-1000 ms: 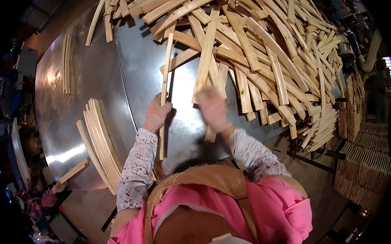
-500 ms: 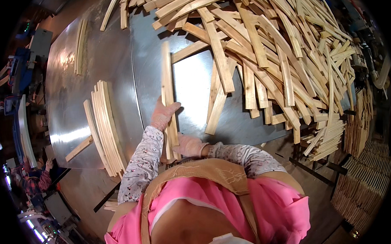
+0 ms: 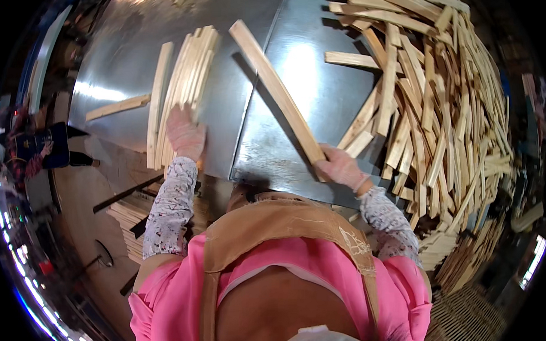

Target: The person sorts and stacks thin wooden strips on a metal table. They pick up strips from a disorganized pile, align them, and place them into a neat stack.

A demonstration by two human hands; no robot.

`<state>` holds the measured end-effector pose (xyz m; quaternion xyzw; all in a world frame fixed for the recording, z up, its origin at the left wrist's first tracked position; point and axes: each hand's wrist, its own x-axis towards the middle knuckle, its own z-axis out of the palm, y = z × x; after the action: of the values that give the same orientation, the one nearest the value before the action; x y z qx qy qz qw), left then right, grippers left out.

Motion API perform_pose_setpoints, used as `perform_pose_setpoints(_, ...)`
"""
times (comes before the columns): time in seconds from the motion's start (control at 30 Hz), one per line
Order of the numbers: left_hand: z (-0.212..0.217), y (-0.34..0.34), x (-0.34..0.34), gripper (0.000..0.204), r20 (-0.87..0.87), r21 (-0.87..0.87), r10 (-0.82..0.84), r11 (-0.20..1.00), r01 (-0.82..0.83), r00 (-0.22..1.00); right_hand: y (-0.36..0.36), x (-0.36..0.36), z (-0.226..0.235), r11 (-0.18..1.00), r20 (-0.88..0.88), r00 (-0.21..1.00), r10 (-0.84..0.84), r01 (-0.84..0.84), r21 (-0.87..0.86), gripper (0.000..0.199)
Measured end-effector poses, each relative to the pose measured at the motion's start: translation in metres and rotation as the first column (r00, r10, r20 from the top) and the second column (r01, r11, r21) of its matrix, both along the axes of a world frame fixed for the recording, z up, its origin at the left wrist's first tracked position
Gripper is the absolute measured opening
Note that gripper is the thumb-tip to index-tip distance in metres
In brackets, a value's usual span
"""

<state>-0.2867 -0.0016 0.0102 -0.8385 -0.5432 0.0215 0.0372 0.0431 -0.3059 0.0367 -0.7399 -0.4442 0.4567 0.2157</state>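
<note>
My gloved right hand [image 3: 342,167] is closed round the near end of a long wooden strip [image 3: 279,89]. That strip slants away to the far left over the metal table, and its shadow falls beside it. My gloved left hand [image 3: 186,134] lies over the near part of a row of wooden strips [image 3: 191,71] set side by side, its fingers stretched along their tops. Just left of the row, a single strip [image 3: 159,100] stands slightly apart. A shorter piece [image 3: 119,107] lies crosswise beyond it, at the left.
A big jumbled heap of wooden strips [image 3: 432,98] covers the right side of the metal table [image 3: 227,109]. A seam runs down the tabletop. Stacked strips [image 3: 133,226] sit below its near left edge. Another person [image 3: 30,150] is at the far left.
My left hand has moved left from the strips it held onto the row. My right hand has swung right, now with one strip slanting from it. The view has shifted left.
</note>
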Motion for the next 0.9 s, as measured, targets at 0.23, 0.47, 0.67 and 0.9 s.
perform_pose_setpoints(0.23, 0.09, 0.01, 0.058, 0.061, -0.032, -0.611, -0.617, 0.635, 0.473, 0.786, 0.04, 0.061, 0.063, 0.933, 0.175, 0.958, 0.228, -0.267, 0.242, 0.046)
perform_pose_setpoints(0.47, 0.063, 0.025, -0.062, 0.065, 0.196, -0.462, 0.308, 0.866, -0.19, 0.931, 0.049, 0.152, -0.022, 0.872, 0.886, 0.377, -0.27, 0.486, 0.059, 0.092)
perform_pose_setpoints(0.67, 0.019, 0.078, -0.221, 0.067, 0.375, -0.371, 0.525, 0.84, -0.396, 0.764, 0.057, 0.122, -0.043, 0.803, 0.454, 0.664, -0.595, 0.46, 0.379, 0.075)
perform_pose_setpoints(0.9, -0.014, 0.108, -0.225, 0.076, 0.439, -0.43, 0.45, 0.865, -0.258, 0.778, 0.085, -0.142, -0.075, 0.789, -0.017, 0.835, -0.55, 0.527, 0.315, 0.092)
